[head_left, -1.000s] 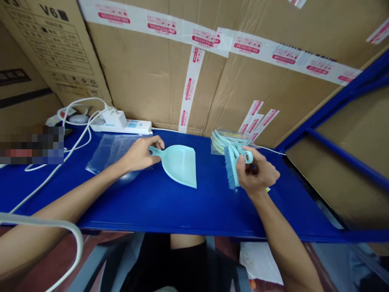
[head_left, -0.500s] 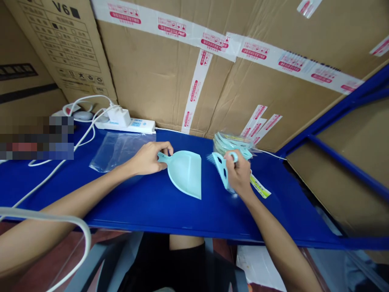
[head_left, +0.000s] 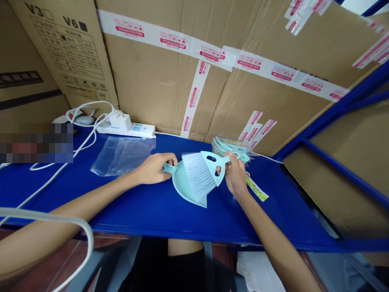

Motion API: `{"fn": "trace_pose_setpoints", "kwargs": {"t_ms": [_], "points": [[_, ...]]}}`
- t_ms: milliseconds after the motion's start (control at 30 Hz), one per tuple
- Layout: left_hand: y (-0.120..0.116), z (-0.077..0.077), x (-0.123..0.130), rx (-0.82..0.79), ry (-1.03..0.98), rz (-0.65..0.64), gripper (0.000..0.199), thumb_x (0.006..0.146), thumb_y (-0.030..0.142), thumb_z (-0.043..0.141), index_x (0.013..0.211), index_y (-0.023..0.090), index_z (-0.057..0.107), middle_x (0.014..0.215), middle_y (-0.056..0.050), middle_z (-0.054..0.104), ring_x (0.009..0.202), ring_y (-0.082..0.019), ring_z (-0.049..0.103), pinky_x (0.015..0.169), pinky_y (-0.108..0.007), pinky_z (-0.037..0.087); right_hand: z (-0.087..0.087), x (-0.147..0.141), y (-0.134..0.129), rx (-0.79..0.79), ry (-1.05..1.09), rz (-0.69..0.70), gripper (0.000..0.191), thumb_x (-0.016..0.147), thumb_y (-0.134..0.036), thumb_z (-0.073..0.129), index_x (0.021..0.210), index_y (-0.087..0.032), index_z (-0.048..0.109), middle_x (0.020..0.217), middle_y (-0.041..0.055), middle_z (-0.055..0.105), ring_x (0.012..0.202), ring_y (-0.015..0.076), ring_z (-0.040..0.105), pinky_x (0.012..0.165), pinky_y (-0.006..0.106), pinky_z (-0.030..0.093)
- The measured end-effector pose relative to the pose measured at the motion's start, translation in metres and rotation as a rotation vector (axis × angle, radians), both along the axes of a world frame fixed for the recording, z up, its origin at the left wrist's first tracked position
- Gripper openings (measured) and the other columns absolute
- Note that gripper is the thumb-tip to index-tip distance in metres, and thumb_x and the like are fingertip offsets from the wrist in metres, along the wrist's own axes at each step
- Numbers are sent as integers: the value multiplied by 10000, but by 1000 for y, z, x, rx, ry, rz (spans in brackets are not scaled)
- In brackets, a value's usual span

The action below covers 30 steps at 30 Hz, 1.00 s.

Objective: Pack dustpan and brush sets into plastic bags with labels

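Note:
My left hand (head_left: 156,168) is closed on the short handle of a light-blue dustpan (head_left: 181,182), whose pan faces up over the blue table. My right hand (head_left: 235,174) grips the handle of a matching hand brush (head_left: 215,166). The brush's pale bristles point left and cover much of the pan; whether they touch it I cannot tell. Behind the right hand lies a pile of light-blue pieces in clear plastic (head_left: 226,146). A yellow-green and white label strip (head_left: 257,187) is on the table just right of that hand.
A flat clear plastic bag (head_left: 118,156) lies behind my left forearm on the blue table (head_left: 146,213). A white power strip (head_left: 139,129) with cables stands at the back left. Large taped cardboard boxes (head_left: 152,81) wall off the rear. A white cable (head_left: 86,231) loops over my left forearm.
The brush has turned and swung left, so its bristles now lie across the dustpan. My left hand and the dustpan sit slightly lower and farther right in view; the camera has shifted too.

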<state>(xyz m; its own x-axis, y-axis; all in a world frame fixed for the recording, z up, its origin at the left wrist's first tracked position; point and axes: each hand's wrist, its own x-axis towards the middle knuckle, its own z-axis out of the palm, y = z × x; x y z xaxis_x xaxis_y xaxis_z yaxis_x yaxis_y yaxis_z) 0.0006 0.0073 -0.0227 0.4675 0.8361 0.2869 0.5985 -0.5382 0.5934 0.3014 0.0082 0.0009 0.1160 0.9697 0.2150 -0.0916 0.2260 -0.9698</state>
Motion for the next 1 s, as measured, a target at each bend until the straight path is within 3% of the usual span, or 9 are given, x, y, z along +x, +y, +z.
{"fn": "trace_pose_setpoints", "kwargs": {"t_ms": [133, 233, 333, 500, 667, 733, 800, 900, 1000], "points": [[0, -5, 2, 22, 36, -21, 363, 690, 145, 610, 1039, 241, 605, 967, 1, 724, 855, -226, 686, 758, -329, 455, 13, 18, -6, 232, -78, -245, 420, 931, -650, 664, 885, -236, 620, 476, -119, 325, 346, 111, 370, 372, 258, 314], [0, -8, 3, 39, 36, -49, 414, 698, 125, 600, 1094, 244, 589, 1056, -16, 730, 949, -248, 705, 810, -348, 482, 19, 30, -12, 391, -336, -306, 366, 963, -572, 674, 907, -212, 705, 497, -96, 401, 356, 109, 407, 391, 266, 347], [-2, -9, 4, 45, 8, -66, 467, 709, 109, 597, 1154, 248, 575, 1121, -32, 726, 1032, -257, 707, 848, -357, 499, 22, 29, -17, 360, -429, -161, 312, 947, -527, 716, 942, -216, 742, 543, -63, 522, 394, 129, 480, 419, 280, 378], [-1, -11, 6, 3, -123, -107, 543, 712, 84, 595, 1233, 235, 553, 1116, -41, 705, 1012, -224, 704, 855, -337, 518, 16, 9, -24, 288, -455, 242, 259, 902, -461, 797, 1021, -231, 795, 673, -11, 625, 557, 156, 584, 546, 305, 492], [3, -15, 6, -46, -231, -139, 611, 734, 128, 641, 1321, 232, 505, 1098, -34, 702, 978, -197, 703, 833, -316, 528, 2, -5, -27, 417, -713, 590, 247, 938, -406, 772, 1140, -271, 820, 1107, 93, 721, 1015, 247, 719, 951, 457, 589], [5, -17, 5, -72, -232, -134, 619, 737, 129, 646, 1332, 229, 506, 1089, -28, 705, 951, -188, 700, 819, -312, 525, -3, -4, -25, 523, -896, 620, 334, 925, -400, 792, 1243, -297, 794, 1323, 115, 695, 1312, 314, 616, 1139, 548, 483], [7, -18, 4, -102, -228, -134, 593, 747, 139, 665, 1317, 222, 527, 1081, -24, 711, 922, -180, 692, 809, -310, 519, -6, 1, -22, 561, -1074, 668, 461, 931, -424, 786, 1375, -314, 730, 1552, 113, 577, 1540, 352, 398, 1243, 602, 356], [10, -19, 0, -150, -237, -166, 570, 767, 155, 693, 1314, 214, 546, 1095, -31, 717, 907, -172, 676, 794, -298, 513, -8, 8, -19, 467, -1256, 747, 688, 964, -545, 719, 1583, -307, 536, 1737, 112, 346, 1642, 366, 184, 1287, 616, 270], [10, -17, -3, -207, -265, -224, 617, 775, 182, 738, 1355, 221, 531, 1113, -34, 708, 887, -163, 663, 789, -291, 519, -12, 9, -18, 384, -1362, 732, 863, 954, -675, 656, 1676, -299, 370, 1777, 138, 227, 1644, 396, 138, 1291, 639, 229]]}}
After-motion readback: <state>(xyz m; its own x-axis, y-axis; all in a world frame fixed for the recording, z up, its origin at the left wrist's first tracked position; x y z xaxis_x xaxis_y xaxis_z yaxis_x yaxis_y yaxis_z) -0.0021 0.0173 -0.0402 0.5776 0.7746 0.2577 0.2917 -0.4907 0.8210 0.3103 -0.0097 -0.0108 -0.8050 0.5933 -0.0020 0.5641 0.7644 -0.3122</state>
